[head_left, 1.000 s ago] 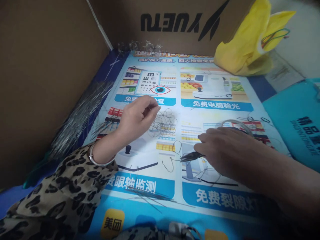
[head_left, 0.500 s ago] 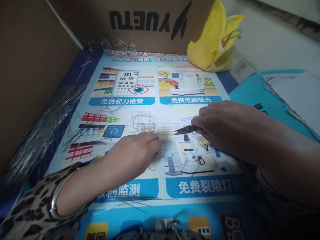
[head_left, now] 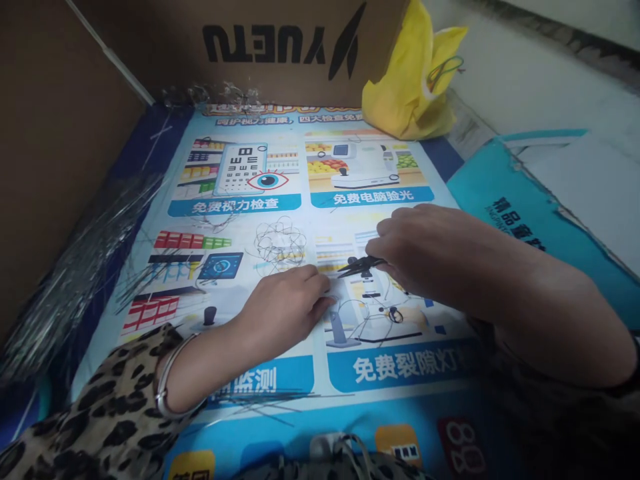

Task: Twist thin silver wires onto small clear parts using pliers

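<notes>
My right hand (head_left: 415, 247) is wrapped round small dark pliers (head_left: 359, 265), whose tips point left toward my left hand. The fingers of my left hand (head_left: 295, 300) are pinched together near the pliers' tips; what they hold is too small to make out. Just behind my left hand lies a tangle of thin looped wire (head_left: 280, 240) on the printed poster sheet (head_left: 307, 160). More thin wire loops (head_left: 357, 320) lie below the pliers. Loose straight wires (head_left: 265, 398) rest on the poster nearer to me.
A big bundle of thin wires (head_left: 65, 280) lies at the left. Cardboard (head_left: 280, 73) marked YUETU stands at the back, with a yellow bag (head_left: 410, 93) beside it. A teal board (head_left: 530, 207) lies at the right. Clear plastic-like scraps (head_left: 235, 97) sit by the cardboard.
The pliers in my right hand have moved left and slightly down, closer to my left hand. My left hand has shifted slightly right relative to the poster. The whole view has shifted a little.
</notes>
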### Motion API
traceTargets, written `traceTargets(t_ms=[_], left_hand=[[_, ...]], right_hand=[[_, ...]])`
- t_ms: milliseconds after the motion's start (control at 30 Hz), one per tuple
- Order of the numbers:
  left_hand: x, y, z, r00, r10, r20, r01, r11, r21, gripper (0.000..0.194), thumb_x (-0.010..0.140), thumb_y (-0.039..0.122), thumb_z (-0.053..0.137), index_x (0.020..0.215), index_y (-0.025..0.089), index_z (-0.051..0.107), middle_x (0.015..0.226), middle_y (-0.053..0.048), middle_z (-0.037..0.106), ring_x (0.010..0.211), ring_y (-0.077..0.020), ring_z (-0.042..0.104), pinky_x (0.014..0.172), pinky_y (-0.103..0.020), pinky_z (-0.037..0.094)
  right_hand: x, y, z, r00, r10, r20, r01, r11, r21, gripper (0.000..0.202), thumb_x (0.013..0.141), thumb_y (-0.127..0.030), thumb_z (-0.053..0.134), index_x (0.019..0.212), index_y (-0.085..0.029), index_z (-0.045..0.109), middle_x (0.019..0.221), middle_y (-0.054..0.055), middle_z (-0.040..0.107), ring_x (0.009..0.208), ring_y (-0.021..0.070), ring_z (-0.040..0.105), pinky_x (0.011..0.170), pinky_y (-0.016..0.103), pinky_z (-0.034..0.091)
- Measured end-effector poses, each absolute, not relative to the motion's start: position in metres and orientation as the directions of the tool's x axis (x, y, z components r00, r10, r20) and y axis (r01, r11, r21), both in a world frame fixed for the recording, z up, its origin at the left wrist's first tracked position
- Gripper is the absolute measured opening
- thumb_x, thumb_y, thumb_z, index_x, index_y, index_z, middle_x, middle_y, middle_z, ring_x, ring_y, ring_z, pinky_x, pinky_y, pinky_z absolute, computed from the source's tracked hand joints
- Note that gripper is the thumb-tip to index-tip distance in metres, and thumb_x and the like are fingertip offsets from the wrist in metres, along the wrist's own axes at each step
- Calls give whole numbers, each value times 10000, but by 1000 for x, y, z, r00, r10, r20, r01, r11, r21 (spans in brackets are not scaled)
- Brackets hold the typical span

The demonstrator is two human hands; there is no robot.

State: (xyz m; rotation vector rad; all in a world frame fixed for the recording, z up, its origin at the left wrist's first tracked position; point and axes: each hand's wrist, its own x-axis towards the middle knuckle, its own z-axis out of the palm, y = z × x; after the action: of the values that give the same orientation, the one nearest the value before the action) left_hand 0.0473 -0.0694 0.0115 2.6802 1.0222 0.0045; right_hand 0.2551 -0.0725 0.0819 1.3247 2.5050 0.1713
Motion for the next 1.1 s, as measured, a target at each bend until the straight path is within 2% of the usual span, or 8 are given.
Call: traceTargets(t_ms=[100, 233, 433, 633, 833, 1100], left_hand=[[50, -72, 7, 757, 646, -93, 649, -730, 215, 177, 877, 300, 421, 851, 180, 548, 838, -43, 596, 742, -204, 591, 569, -301, 449], [52, -75, 3, 763, 642, -82, 645, -744, 177, 167, 875, 255, 408, 821, 179, 545, 811, -43, 586, 705, -203, 580, 546, -308, 449], [52, -78, 0, 807, 589, -35, 585, -790, 184, 165, 849, 187, 451, 962, 193, 571, 925, -64, 589, 799, -214, 580, 626, -326, 487], [52, -76, -2, 831, 556, -36, 552, -813, 186, 156, 851, 154, 447, 913, 182, 588, 856, -54, 584, 776, -213, 566, 622, -329, 484], [55, -73, -4, 852, 523, -29, 520, -838, 165, 137, 841, 139, 452, 883, 156, 581, 829, -65, 572, 745, -217, 547, 616, -340, 480], [56, -75, -6, 872, 490, 0, 482, -859, 171, 122, 827, 134, 475, 891, 152, 577, 825, -70, 565, 754, -224, 541, 620, -342, 482]], right_hand=[[253, -74, 84, -528, 824, -204, 785, 566, 253, 180, 760, -82, 468, 680, -174, 600, 652, 50, 577, 602, 142, 475, 545, 300, 233], [254, -74, 86, -528, 824, -204, 791, 565, 234, 185, 799, -107, 461, 705, -162, 611, 675, 56, 587, 614, 139, 482, 562, 299, 256], [265, -72, 89, -488, 857, -168, 832, 514, 209, 187, 818, -220, 487, 684, -175, 609, 678, 57, 581, 666, 158, 502, 600, 309, 287], [267, -71, 91, -486, 854, -185, 830, 518, 207, 235, 838, -244, 455, 675, -170, 608, 648, 49, 559, 643, 150, 489, 610, 310, 283], [264, -71, 90, -506, 848, -156, 819, 530, 219, 168, 821, -235, 489, 734, -167, 617, 685, 55, 590, 675, 158, 515, 590, 296, 291], [268, -69, 90, -457, 873, -171, 837, 487, 248, 165, 811, -234, 495, 712, -169, 610, 708, 58, 609, 670, 160, 520, 581, 291, 294]])
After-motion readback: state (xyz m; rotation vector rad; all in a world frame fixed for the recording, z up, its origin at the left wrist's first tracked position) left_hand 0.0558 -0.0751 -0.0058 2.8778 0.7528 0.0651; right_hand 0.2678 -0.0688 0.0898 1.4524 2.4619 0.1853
